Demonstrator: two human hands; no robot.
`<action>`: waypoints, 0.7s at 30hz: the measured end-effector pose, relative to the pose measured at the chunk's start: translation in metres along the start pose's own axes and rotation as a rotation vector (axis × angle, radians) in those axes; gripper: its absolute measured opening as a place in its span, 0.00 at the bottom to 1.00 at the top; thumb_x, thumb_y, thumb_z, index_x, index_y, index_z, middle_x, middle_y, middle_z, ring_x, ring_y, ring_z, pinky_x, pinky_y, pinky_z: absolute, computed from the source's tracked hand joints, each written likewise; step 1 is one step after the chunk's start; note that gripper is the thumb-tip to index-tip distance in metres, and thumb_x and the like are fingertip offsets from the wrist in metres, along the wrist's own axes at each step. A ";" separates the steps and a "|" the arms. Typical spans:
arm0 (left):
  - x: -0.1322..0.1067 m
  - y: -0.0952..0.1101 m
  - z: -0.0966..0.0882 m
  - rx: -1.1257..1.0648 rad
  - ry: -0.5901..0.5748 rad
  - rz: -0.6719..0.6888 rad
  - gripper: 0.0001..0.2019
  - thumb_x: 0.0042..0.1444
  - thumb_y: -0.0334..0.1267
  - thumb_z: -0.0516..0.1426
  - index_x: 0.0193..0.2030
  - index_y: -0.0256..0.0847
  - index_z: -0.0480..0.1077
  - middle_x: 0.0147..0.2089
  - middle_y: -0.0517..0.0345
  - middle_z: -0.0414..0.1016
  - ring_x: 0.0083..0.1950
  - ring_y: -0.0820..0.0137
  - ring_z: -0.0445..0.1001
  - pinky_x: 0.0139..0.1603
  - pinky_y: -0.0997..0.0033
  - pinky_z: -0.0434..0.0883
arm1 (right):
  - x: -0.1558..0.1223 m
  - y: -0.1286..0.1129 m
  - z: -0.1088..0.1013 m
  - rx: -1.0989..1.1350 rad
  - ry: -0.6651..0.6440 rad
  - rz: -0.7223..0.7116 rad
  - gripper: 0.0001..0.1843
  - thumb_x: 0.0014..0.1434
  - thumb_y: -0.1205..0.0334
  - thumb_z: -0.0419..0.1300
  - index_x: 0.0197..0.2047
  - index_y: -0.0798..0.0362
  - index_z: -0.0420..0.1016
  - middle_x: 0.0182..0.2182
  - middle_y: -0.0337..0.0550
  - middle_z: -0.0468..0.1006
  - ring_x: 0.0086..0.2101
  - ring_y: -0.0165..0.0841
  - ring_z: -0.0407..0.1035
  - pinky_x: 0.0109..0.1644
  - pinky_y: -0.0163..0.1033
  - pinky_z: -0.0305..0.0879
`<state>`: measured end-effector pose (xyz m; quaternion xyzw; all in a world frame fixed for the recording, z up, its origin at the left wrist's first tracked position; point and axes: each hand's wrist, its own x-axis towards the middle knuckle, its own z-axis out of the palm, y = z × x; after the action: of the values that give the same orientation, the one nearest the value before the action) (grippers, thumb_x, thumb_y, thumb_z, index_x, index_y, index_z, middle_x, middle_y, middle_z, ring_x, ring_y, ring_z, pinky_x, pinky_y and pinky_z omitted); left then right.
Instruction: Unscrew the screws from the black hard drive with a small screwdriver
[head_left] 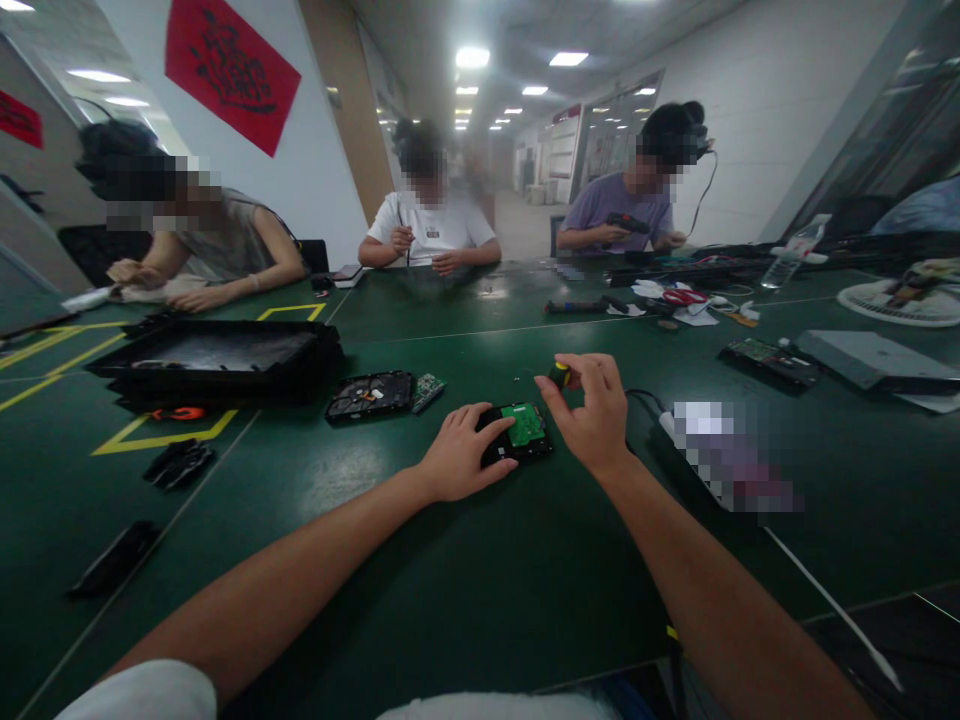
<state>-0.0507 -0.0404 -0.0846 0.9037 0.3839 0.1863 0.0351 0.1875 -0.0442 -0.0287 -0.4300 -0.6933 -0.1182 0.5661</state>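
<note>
"Green, the whole worktop (420,610). Where's the piece being handled?"

"Near the middle of it: a black hard drive (529,449), lying flat, with a bright circuit board (527,420) facing up."

"And the left hand (465,450)?"

"Laid over the drive's left part. Its fingers are spread wide, the index finger reaching onto the board and the thumb along the near edge."

"The right hand (596,412)?"

"Raised just to the right of the drive. The thumb and index finger are close together, pinching a small dark handle (559,374) with a yellow band. I can't tell whether its far end touches anything."

"What sits close by?"

"To the left, a second drive (371,397) with a loose board (427,391) just beside it. Past those is a black tray (202,385), with something orange (180,412) at its near edge."

"On the other side?"

"A white-edged object (724,465), mostly pixelated, near the right forearm. Farther off, another drive (769,362) next to a silver box (874,358), and a clear bottle (784,268) behind them."

"Anyone across the way?"

"Three people: one in grey (232,245) at the left, one in white (431,225) in the middle, and one in purple (600,212) holding a dark tool (628,222)."
</note>
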 end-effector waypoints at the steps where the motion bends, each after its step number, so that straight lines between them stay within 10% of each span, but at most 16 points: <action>1: 0.000 0.000 0.000 0.000 0.000 0.000 0.34 0.64 0.61 0.57 0.73 0.50 0.63 0.71 0.41 0.59 0.69 0.45 0.61 0.68 0.38 0.62 | 0.000 0.000 0.000 0.000 -0.003 -0.001 0.16 0.66 0.56 0.65 0.55 0.46 0.74 0.44 0.48 0.75 0.41 0.39 0.73 0.45 0.48 0.77; 10: -0.001 0.000 0.000 -0.006 0.003 -0.001 0.34 0.64 0.61 0.57 0.73 0.50 0.62 0.71 0.41 0.59 0.70 0.44 0.61 0.68 0.37 0.62 | -0.003 0.003 0.003 0.085 -0.112 -0.011 0.22 0.73 0.63 0.50 0.68 0.47 0.66 0.57 0.52 0.76 0.57 0.43 0.73 0.62 0.55 0.71; 21: 0.000 0.000 0.001 0.008 -0.001 0.002 0.34 0.64 0.61 0.57 0.73 0.50 0.62 0.71 0.40 0.59 0.70 0.44 0.61 0.69 0.38 0.61 | -0.001 0.003 0.001 0.050 -0.052 -0.015 0.16 0.72 0.60 0.54 0.60 0.47 0.71 0.51 0.51 0.77 0.50 0.42 0.74 0.55 0.51 0.75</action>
<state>-0.0498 -0.0401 -0.0855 0.9044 0.3836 0.1844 0.0314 0.1887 -0.0424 -0.0312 -0.4135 -0.7136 -0.0940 0.5576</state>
